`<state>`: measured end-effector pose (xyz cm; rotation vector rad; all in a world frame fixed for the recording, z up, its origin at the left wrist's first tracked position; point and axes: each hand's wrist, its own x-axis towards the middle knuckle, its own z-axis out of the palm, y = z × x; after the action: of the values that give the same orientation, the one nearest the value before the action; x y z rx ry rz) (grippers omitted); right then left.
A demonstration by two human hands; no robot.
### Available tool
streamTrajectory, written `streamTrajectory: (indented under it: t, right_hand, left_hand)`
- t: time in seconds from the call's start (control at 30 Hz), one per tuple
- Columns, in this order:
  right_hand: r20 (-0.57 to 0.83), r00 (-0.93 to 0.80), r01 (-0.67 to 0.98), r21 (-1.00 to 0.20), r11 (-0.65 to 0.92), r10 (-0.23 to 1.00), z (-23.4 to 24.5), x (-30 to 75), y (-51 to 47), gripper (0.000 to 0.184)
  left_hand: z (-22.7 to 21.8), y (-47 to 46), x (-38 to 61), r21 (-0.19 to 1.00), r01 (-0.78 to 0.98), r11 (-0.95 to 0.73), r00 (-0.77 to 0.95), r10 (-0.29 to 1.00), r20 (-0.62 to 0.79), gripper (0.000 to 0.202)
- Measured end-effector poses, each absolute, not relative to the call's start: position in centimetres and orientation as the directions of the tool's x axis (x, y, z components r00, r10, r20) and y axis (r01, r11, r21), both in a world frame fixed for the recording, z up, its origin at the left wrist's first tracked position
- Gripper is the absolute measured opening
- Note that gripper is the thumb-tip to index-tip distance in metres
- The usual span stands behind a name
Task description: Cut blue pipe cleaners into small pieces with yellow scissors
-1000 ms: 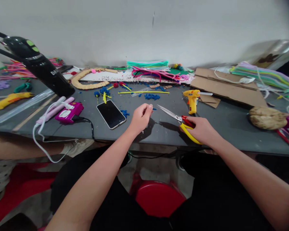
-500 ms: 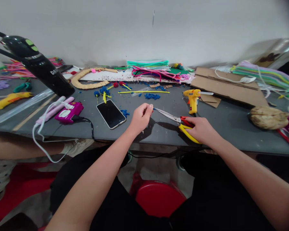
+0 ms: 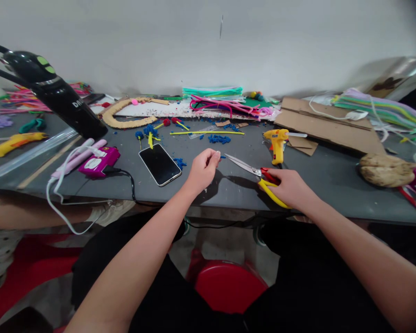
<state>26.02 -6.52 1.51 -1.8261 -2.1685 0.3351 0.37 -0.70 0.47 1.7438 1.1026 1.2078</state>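
- Left hand [image 3: 204,169]: fingers pinched together on a small blue piece [image 3: 223,157], which pokes out at their tips, above the front half of a grey worktop [image 3: 201,198].
- Right hand [image 3: 291,185]: fingers wrapped around the red and yellow handles of scissors [image 3: 244,166]; the blades point left, their tip just beside the blue piece.
- Left of the left hand: a dark-screened phone [image 3: 160,165], lying flat.
- Beyond the hands: a yellow stem [image 3: 207,133], scattered blue bits [image 3: 219,138] and a yellow glue gun [image 3: 278,144].
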Motion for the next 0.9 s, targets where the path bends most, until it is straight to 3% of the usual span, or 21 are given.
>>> streamTrajectory:
  t: [0.9]
  right_hand:
    - [0.029,-0.139,0.926,-0.350,0.140,0.990,1.67,26.26,-6.45,0.027]
  left_hand:
    - [-0.11,-0.47,0.22,0.905,0.221,-0.365,0.198,0.925,0.325,0.032]
